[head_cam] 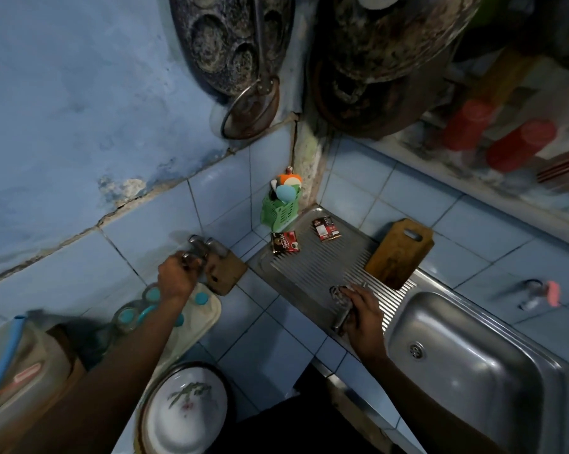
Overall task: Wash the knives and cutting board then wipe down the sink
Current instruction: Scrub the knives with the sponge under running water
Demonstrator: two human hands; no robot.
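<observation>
Running along the right-hand counter, the steel sink (466,362) is seen with its basin bare down to the drain. On its ribbed drainboard (319,267) a wooden cutting board (397,253) is leaned against the tiled wall, and open ribs are left between it and two sachets. Near the drainboard's front edge, metal utensils, perhaps knives (340,304), are covered by the right hand (361,309), fingers curled over them. Handles in a wooden block (225,273) are gripped by the left hand (175,276).
</observation>
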